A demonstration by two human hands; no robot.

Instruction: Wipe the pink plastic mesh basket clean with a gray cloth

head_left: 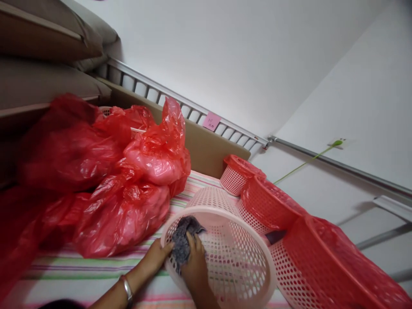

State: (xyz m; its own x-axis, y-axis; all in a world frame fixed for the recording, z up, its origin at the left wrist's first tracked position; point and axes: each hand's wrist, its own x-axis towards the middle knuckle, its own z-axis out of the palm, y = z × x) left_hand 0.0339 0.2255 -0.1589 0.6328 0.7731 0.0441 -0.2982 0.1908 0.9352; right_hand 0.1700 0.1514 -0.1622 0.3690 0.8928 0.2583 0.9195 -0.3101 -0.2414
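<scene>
A pale pink perforated plastic basket (222,214) lies tipped on its side with its mouth towards me. My left hand (160,254), a silver bangle on its wrist, grips the basket's left rim; its thumb shows at the rim and the other fingers are largely hidden. Inside the mouth, my right hand (195,262) presses a crumpled dark grey cloth (182,241) against the left inner wall. Its fingers are curled over the cloth.
Several baskets lined with red plastic bags (270,201) stand along the right. Filled red bags (128,214) are heaped at left on the striped sheet (106,268). Stacked cushions (48,81) rise at upper left. A metal railing (154,88) with a pink note (211,121) runs behind.
</scene>
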